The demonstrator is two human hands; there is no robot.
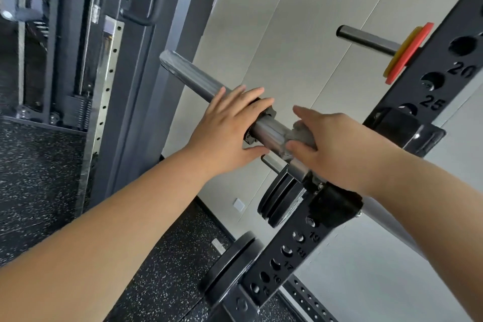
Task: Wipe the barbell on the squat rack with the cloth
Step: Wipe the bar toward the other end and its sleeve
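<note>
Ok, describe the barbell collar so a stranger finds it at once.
Start at the black upright with numbered holes; the barbell's grey sleeve juts from it toward the upper left. Midway along the sleeve, under the left hand, sits the collar. It is the only black ring on that bare metal, just beyond the grey cloth the right hand grips.

Barbell (188,73) rests on the squat rack (449,91). Left hand (230,123) on collar (268,113); to its right, right hand (332,144) grips cloth (300,136) around bar.
</note>
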